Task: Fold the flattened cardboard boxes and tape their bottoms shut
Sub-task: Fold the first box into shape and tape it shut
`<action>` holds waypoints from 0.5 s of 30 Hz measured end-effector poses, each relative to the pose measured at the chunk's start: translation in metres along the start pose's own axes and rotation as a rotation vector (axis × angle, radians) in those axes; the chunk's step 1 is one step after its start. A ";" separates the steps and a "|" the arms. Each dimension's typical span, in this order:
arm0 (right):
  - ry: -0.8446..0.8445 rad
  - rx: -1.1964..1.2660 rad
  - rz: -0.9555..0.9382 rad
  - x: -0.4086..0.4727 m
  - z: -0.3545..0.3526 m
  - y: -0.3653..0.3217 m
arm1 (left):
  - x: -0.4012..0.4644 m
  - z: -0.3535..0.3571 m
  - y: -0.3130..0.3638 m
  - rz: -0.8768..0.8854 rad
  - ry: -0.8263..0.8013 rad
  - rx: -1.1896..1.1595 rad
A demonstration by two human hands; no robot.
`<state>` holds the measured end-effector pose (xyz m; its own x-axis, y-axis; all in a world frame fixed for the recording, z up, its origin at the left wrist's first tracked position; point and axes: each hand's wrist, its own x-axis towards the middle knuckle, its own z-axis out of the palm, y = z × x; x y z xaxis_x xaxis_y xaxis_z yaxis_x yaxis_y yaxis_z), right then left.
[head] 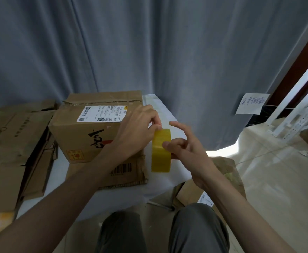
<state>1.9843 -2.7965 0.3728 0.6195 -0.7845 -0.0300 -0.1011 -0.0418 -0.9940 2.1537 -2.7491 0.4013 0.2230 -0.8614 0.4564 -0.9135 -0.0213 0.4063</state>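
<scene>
Right hand (184, 150) gripping yellow tape roll (161, 150), left hand (140, 128) apparently pinching its top edge, folded box (94, 128) behind

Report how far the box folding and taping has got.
Done: one cardboard box stands folded up on the white table. In hand: both the left hand and right hand hold the yellow tape roll beside it; no tape looks applied yet. Left: flattened boxes lie stacked to the left.

A handwritten paper note (252, 103) hangs on the grey curtain (149, 52).
</scene>
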 end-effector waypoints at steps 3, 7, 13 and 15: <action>0.017 0.029 -0.038 0.003 -0.002 -0.003 | -0.002 -0.004 0.003 0.043 0.095 -0.013; 0.081 -0.030 -0.101 0.010 -0.008 0.004 | -0.004 -0.008 0.011 0.104 0.129 -0.022; 0.012 -0.133 -0.205 0.007 -0.014 0.009 | 0.011 -0.002 -0.005 -0.022 0.066 -0.066; -0.016 -0.173 -0.238 0.010 -0.016 0.005 | 0.015 0.003 -0.008 -0.013 0.031 -0.023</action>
<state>1.9774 -2.8142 0.3691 0.6538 -0.7302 0.1984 -0.0821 -0.3291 -0.9407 2.1633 -2.7636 0.4021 0.2457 -0.8450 0.4750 -0.9026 -0.0207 0.4300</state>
